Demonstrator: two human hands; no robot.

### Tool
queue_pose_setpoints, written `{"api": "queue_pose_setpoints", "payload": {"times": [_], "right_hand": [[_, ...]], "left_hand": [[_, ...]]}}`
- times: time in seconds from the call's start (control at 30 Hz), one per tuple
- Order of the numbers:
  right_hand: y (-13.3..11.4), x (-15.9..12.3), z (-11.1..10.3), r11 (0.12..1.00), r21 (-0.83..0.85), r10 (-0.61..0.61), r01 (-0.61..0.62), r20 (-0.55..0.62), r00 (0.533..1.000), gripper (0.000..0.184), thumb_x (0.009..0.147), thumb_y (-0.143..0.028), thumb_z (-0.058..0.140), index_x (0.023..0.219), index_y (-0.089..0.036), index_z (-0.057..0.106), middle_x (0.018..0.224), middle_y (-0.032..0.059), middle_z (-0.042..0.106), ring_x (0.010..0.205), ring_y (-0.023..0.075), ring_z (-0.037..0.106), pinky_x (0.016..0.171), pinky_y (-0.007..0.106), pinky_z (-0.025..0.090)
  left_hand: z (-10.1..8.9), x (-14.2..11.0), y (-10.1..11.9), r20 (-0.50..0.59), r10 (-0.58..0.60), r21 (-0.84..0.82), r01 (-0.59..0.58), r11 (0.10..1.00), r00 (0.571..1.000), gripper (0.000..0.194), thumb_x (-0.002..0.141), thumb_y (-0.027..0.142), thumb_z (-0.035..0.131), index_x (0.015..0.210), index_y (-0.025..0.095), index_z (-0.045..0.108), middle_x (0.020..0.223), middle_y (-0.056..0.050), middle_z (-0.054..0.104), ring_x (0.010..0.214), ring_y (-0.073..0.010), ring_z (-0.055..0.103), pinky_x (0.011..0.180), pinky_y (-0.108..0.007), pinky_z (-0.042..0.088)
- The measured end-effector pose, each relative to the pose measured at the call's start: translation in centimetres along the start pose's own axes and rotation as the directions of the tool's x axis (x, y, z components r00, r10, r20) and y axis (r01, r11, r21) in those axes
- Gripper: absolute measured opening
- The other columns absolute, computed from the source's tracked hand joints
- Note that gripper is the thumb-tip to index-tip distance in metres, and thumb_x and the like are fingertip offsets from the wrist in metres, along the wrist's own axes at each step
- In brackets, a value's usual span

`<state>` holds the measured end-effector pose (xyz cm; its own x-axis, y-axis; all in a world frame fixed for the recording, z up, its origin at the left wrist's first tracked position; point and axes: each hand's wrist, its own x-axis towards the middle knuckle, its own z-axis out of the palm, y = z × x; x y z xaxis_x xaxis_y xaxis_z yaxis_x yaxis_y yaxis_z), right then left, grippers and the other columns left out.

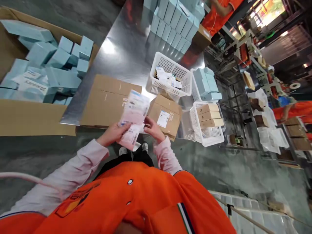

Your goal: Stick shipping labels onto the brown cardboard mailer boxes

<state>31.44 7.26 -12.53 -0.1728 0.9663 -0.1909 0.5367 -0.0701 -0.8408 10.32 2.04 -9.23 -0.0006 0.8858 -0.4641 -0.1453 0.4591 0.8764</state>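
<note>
A strip of printed shipping labels [134,112], white and pinkish with barcodes, hangs in front of me above the table's near edge. My left hand [115,133] pinches its lower left side, thumb on top. At the strip's right edge, the curled fingers of my right hand [154,129] grip the paper; their tips are partly hidden. Behind the labels lies a flat brown cardboard box [104,100]. Just beyond my right hand is a smaller brown carton [168,113] with a white label [163,119] stuck on it.
A steel table [122,48] bears stacked light-blue boxes [174,24] and white baskets [180,66] of papers and boxes. On the left stands a large open carton [36,117] of blue boxes. A co-worker's orange sleeve [298,110] shows at far right, another person at the back.
</note>
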Motion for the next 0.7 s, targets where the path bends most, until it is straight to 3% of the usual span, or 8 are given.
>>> {"api": "queue_pose_setpoints", "payload": {"times": [0.1, 0.17, 0.27, 0.4, 0.5, 0.57, 0.6, 0.7], "right_hand": [[-2.2, -1.1, 6.1, 0.904, 0.427, -0.086, 0.035, 0.102, 0.991, 0.053, 0.08, -0.059, 0.067, 0.109, -0.015, 0.069, 0.106, 0.0093, 0.074, 0.095, 0.0207, 0.07, 0.091, 0.035, 0.058], [-3.0, -1.8, 7.9, 0.89, 0.457, -0.079, -0.002, 0.157, 0.984, 0.053, 0.074, -0.062, 0.072, 0.099, -0.015, 0.071, 0.099, 0.0087, 0.076, 0.09, 0.0219, 0.071, 0.089, 0.037, 0.059], [-4.1, -1.2, 7.5, 0.914, 0.405, -0.093, -0.008, 0.229, 0.969, 0.055, 0.061, -0.051, 0.086, 0.101, -0.015, 0.073, 0.098, 0.0067, 0.077, 0.091, 0.0228, 0.071, 0.087, 0.036, 0.059], [-5.7, 1.5, 6.1, 0.957, 0.253, -0.187, 0.139, 0.176, 0.966, 0.036, 0.074, -0.042, 0.079, 0.098, -0.016, 0.076, 0.094, 0.0055, 0.077, 0.09, 0.0225, 0.071, 0.089, 0.036, 0.058], [-6.4, 2.7, 6.7, 0.961, 0.199, -0.229, 0.19, 0.196, 0.953, 0.028, 0.076, -0.039, 0.078, 0.093, -0.017, 0.078, 0.092, 0.0053, 0.077, 0.088, 0.0219, 0.071, 0.087, 0.035, 0.058], [-6.4, 3.2, 7.9, 0.965, 0.217, -0.193, 0.145, 0.215, 0.957, 0.026, 0.076, -0.039, 0.078, 0.09, -0.016, 0.078, 0.088, 0.0052, 0.077, 0.083, 0.0208, 0.071, 0.082, 0.033, 0.058], [-6.3, 3.6, 8.6, 0.966, 0.225, -0.176, 0.125, 0.224, 0.959, 0.025, 0.077, -0.038, 0.077, 0.088, -0.016, 0.078, 0.085, 0.0052, 0.076, 0.081, 0.0201, 0.071, 0.079, 0.032, 0.059], [-6.1, 6.4, 10.7, 0.968, 0.165, -0.221, 0.191, 0.191, 0.956, 0.019, 0.077, -0.031, 0.078, 0.085, -0.014, 0.077, 0.093, 0.007, 0.074, 0.091, 0.0193, 0.069, 0.087, 0.031, 0.056]], "left_hand": [[-0.8, -0.8, -0.3, 0.039, 0.008, 0.049, -0.01, 0.999, 0.999, 0.068, 0.039, 0.069, 0.086, 0.077, 0.014, 0.072, 0.074, -0.009, 0.071, 0.072, -0.0242, 0.065, 0.062, -0.031, 0.053], [-1.7, -1.0, 0.1, -0.086, 0.126, 0.033, -0.124, 0.992, 0.988, 0.067, 0.043, 0.064, 0.087, 0.085, 0.014, 0.073, 0.085, -0.009, 0.074, 0.082, -0.0253, 0.066, 0.071, -0.031, 0.054], [-2.8, -0.9, 0.1, -0.231, 0.146, 0.005, -0.149, 0.989, 0.962, 0.061, 0.044, 0.061, 0.087, 0.08, 0.013, 0.074, 0.084, -0.008, 0.074, 0.079, -0.0233, 0.064, 0.074, -0.031, 0.052], [-3.1, -0.6, -2.0, -0.328, 0.132, 0.009, -0.136, 0.991, 0.935, 0.049, 0.052, 0.057, 0.082, 0.067, 0.013, 0.068, 0.063, -0.003, 0.063, 0.061, -0.0151, 0.054, 0.059, -0.025, 0.042], [-2.9, -0.4, -3.8, -0.469, 0.179, 0.035, -0.184, 0.982, 0.865, 0.044, 0.061, 0.052, 0.077, 0.053, 0.015, 0.053, 0.052, 0.002, 0.048, 0.053, -0.0102, 0.041, 0.051, -0.022, 0.031], [-3.0, 0.0, -4.7, -0.567, 0.192, 0.041, -0.206, 0.978, 0.801, 0.048, 0.062, 0.049, 0.076, 0.049, 0.017, 0.042, 0.048, 0.004, 0.04, 0.051, -0.0087, 0.036, 0.049, -0.021, 0.027], [-3.1, 0.3, -5.0, -0.586, 0.174, 0.016, -0.203, 0.979, 0.792, 0.048, 0.061, 0.048, 0.077, 0.05, 0.018, 0.042, 0.048, 0.005, 0.04, 0.05, -0.0086, 0.036, 0.048, -0.021, 0.027], [-4.1, 1.4, -5.7, -0.455, 0.025, -0.187, -0.123, 0.975, 0.89, 0.041, 0.053, 0.044, 0.085, 0.067, 0.015, 0.06, 0.061, 0.001, 0.059, 0.056, -0.0118, 0.05, 0.052, -0.022, 0.038]]}}
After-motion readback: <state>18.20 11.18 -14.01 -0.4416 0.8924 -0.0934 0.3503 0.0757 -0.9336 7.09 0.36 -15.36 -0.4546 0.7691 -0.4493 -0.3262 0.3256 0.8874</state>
